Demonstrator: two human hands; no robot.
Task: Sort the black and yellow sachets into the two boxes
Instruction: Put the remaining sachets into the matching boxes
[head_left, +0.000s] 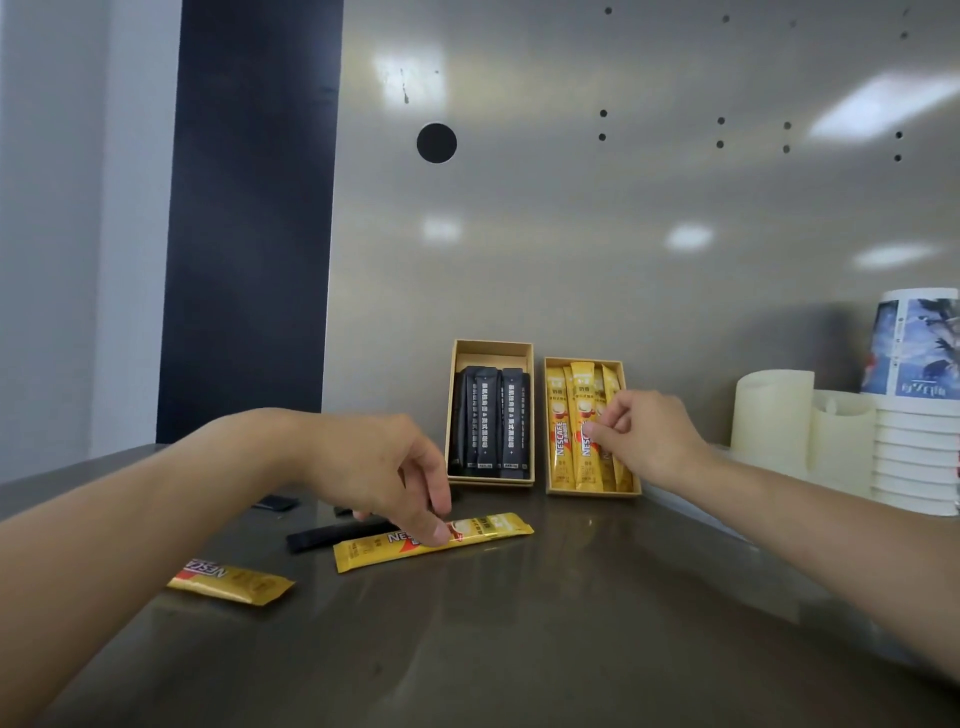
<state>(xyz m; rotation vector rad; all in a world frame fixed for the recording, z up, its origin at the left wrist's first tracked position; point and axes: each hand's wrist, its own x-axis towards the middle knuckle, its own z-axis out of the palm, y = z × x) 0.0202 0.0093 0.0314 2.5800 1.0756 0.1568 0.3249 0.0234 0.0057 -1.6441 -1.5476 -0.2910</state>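
Yellow sachet (493, 531) lies flat on the counter (571, 623), near the front edge of the black-filled box (491, 347), left hand (374, 467) pinching its middle. Right hand (649, 436) curls over the yellow-filled box (592, 492), hold unclear.

Dark shiny desk (571, 634). At the back, 2 open boxes side by side: left box (491, 348) w/ black sachets (491, 421), right box (592, 494) w/ yellow sachets (560, 431). In the mid lies a long yellow sachet (488, 534), a loose black sachet (332, 536) just behind it. 2nd yellow sachet (234, 581) front left. Far right: cream tubs (771, 410), a cup stack (914, 452).
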